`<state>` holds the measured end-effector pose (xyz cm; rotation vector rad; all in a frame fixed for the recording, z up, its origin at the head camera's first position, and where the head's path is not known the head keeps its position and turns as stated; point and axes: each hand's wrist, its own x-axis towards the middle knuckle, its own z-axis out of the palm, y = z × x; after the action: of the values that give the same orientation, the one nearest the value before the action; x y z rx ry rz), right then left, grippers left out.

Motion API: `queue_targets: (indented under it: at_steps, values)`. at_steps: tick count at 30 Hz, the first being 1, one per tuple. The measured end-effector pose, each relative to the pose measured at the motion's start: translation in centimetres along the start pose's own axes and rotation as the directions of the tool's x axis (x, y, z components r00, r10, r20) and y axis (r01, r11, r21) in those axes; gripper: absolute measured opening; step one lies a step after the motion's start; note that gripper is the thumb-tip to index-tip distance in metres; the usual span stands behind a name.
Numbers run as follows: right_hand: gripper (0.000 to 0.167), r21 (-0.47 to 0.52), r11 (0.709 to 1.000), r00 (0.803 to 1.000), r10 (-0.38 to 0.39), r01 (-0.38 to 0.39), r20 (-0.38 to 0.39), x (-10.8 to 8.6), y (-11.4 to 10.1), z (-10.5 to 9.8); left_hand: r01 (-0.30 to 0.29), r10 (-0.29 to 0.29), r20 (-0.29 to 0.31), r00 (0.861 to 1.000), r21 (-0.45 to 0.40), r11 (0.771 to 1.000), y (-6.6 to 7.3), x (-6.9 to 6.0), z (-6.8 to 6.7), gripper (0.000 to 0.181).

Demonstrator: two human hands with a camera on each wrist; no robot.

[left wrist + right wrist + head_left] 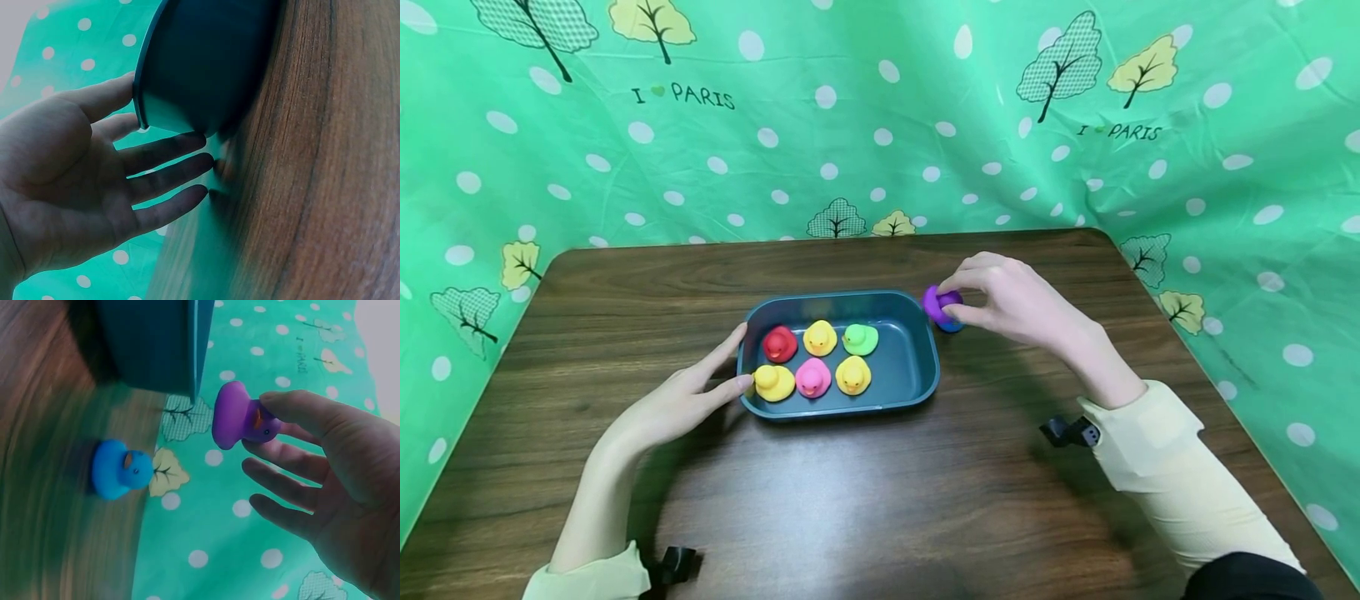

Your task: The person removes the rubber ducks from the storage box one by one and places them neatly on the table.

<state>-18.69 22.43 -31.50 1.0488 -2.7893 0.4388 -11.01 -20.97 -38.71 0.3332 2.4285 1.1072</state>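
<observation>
My right hand [1011,300] pinches a purple rubber duck [234,417] by its head, between thumb and forefinger. The duck hangs in the air just off the right end of a dark blue tray [927,392]. Below it a blue rubber duck [115,470] sits on the table, mostly hidden in the head view. My left hand [681,400] touches the tray's left end with fingers spread and fairly straight. Inside the tray stand a red duck [780,343], a green duck [861,339], a pink duck [812,378] and three yellow ducks, one yellow duck [773,382] at the near left corner.
The tray rests on a dark wooden table [880,500]. A green curtain [880,100] with white dots and printed trees hangs behind the table and along its sides. Small black devices [1070,432] are strapped at both wrists.
</observation>
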Motion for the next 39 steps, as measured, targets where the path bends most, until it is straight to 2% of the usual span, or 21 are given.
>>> queue_targets:
  at_steps: [12, 24, 39]
  values:
    - [0.020, 0.004, 0.996, 0.996, 0.092, -0.092, -0.007, -1.2, 2.2, 0.0, 0.006, -0.006, -0.001, 1.000, -0.006, 1.000, 0.0, 0.1, 0.0, 0.075]
    - [0.021, 0.003, 0.987, 0.987, 0.161, -0.162, 0.020, -1.7, 3.7, 0.4, 0.010, -0.010, -0.003, 1.000, -0.005, 1.000, 0.0, 0.0, 0.0, 0.075]
    - [0.024, 0.017, 0.954, 0.951, 0.298, -0.301, 0.083, -2.4, 6.7, 1.2, 0.033, -0.033, -0.005, 0.999, -0.018, 0.999, -0.1, 0.1, 0.1, 0.073]
